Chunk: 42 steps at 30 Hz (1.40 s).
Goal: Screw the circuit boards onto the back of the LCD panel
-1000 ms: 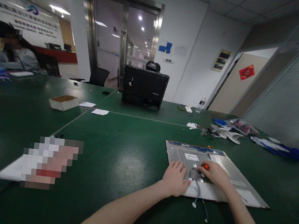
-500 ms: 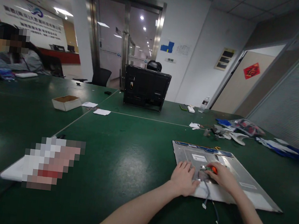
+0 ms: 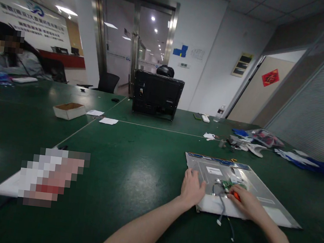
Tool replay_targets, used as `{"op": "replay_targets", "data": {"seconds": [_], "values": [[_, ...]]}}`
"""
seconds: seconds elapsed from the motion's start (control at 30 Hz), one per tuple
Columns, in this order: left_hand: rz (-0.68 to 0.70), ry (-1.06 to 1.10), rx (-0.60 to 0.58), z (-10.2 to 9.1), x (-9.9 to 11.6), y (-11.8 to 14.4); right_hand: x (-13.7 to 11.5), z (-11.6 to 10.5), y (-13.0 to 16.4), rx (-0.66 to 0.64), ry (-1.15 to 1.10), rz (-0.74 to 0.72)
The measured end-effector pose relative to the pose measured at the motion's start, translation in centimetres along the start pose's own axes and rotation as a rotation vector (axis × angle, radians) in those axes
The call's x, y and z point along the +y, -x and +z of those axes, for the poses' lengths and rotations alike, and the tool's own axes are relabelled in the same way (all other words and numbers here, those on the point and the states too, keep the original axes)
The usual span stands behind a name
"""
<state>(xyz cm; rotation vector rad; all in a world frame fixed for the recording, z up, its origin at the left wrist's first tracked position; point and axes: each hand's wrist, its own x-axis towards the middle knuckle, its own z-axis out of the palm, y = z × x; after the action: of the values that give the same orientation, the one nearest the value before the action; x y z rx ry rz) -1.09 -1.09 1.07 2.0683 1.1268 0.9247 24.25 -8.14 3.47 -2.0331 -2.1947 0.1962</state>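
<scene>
A big green table (image 3: 134, 161) was spread across the whole room, with a black monitor back (image 3: 157, 94) stood upright at the far middle and a cardboard box (image 3: 69, 110) left off to the far left. A bare metal panel (image 3: 262, 189) was laid flat at the near right, probably face down so its back could be got at. The left hand (image 3: 192, 188) was spread flat and pressed on the panel's near-left corner, likely to keep it from sliding. The right hand (image 3: 247, 204) was closed around an orange-handled tool (image 3: 236, 196), apparently a screwdriver, with its tip aimed at a small green board (image 3: 232, 184) mid-panel. Loose wires (image 3: 222, 210) were trailed off the near edge onto the table.
</scene>
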Motion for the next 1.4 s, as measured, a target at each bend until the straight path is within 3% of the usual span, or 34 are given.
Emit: {"op": "replay_targets", "data": {"seconds": [0.23,0.43,0.6,0.77,0.9,1.03,1.17,1.4], "values": [[-0.006,0.136,-0.007,-0.8,-0.1,-0.1,-0.4,-0.2,-0.6,-0.003,0.064,0.021],[0.028,0.206,-0.023,-0.8,-0.9,-0.4,-2.3,0.3,-1.3,0.11,0.145,0.123],[0.076,0.258,-0.12,-1.1,-1.2,-1.3,-6.3,0.7,-2.1,0.146,0.217,0.157],[0.186,0.345,-0.226,-1.3,-1.2,-2.0,-11.9,2.0,-2.6,0.069,0.225,0.176],[0.246,0.311,-0.244,-1.1,-1.2,-1.8,-13.5,3.8,-2.7,0.127,0.374,0.26],[0.34,0.148,-0.257,-1.8,-0.7,-0.1,-11.7,4.8,-3.0,0.167,0.411,0.335],[0.45,-0.074,-0.349,-3.5,-0.1,2.0,-8.1,4.2,-2.8,0.188,0.413,0.455],[0.678,-0.304,-0.472,-5.5,0.3,4.4,2.0,2.1,-0.4,0.258,0.302,0.576]]}}
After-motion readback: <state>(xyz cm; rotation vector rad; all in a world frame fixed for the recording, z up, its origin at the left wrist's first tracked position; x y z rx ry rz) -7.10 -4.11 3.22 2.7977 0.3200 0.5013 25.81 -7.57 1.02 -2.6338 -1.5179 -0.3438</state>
